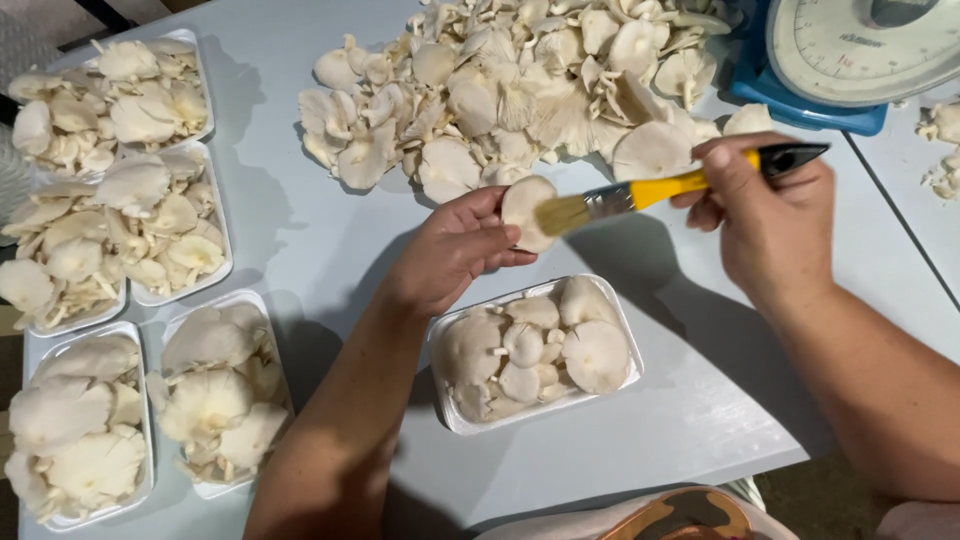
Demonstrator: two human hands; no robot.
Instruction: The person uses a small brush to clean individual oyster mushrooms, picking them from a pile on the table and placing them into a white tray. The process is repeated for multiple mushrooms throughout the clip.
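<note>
My left hand (455, 250) holds a single pale oyster mushroom (527, 208) up above the table. My right hand (768, 215) grips a paintbrush (665, 188) with a yellow and black handle; its bristles touch the mushroom's cap. Just below both hands sits a white foam tray (452, 418) partly filled with several mushrooms. A large loose heap of oyster mushrooms (510, 90) lies on the table beyond my hands.
Several filled white foam trays (228, 250) stand in rows at the left of the pale grey table (300, 230). A blue kitchen scale with a round white dial (850, 50) stands at the far right. A few loose mushroom pieces (942, 145) lie beside it.
</note>
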